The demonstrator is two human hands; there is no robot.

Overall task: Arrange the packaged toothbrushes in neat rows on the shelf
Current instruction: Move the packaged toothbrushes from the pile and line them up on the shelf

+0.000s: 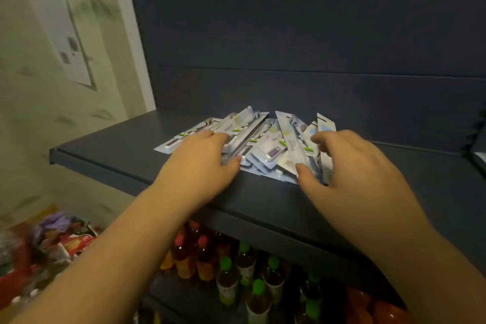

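Heap of packaged toothbrushes [263, 144] jumbled mid-shelf [110, 150], criss-crossed, no rows yet. Left hand [200, 163] on the heap's left side, fingers loosely spread, resting flat on packs. Right hand [352, 163] on the heap's right edge, fingers curled round a few packs, thumb pinching underneath.

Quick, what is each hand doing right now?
Left hand: open, fingers resting on the pile of packaged toothbrushes.
Right hand: fingers curled at the pile's right edge; whether it grips a pack cannot be told.
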